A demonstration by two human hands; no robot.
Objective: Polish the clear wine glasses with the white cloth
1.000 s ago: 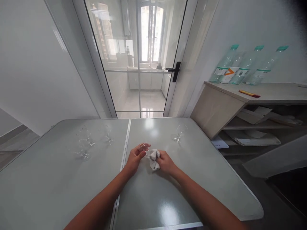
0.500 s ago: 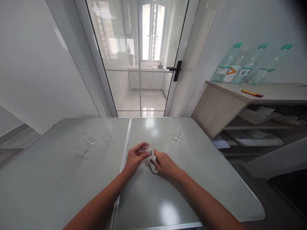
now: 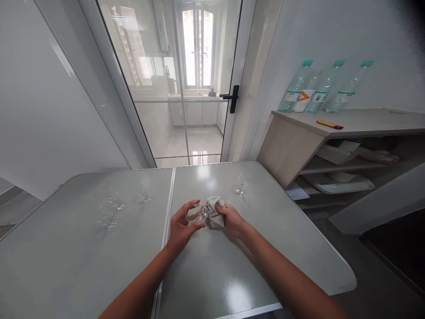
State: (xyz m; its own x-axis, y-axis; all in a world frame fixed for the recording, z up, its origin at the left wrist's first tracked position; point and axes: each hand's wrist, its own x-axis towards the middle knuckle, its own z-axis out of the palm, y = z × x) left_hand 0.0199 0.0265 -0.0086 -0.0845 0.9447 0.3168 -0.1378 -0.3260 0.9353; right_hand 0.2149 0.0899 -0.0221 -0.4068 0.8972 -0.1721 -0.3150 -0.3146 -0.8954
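Note:
Near the middle of the table [image 3: 199, 266], my left hand [image 3: 182, 223] is curled around the bowl of a clear stemmed glass [image 3: 191, 214], which lies on its side with its foot toward the right. My right hand [image 3: 232, 218] grips a white cloth [image 3: 215, 212] close against the foot end of that glass. Another stemmed glass [image 3: 241, 190] stands upright on the table beyond my right hand. To the left are several more clear glasses, among them one glass [image 3: 145, 199] and a nearer glass [image 3: 110, 223]; their rims are hard to make out.
A glass door [image 3: 186, 128] with a black handle [image 3: 234, 98] stands behind the table. On the right, a wooden shelf unit [image 3: 282, 146] carries several plastic bottles [image 3: 318, 91] and a yellow and red stick-like item [image 3: 329, 125]. Papers and a tray [image 3: 345, 186] lie inside it.
The cloth has come away from around the glass and now sits bunched at its foot end in my right hand. My left hand has opened wider around the bowl. The view has shifted slightly.

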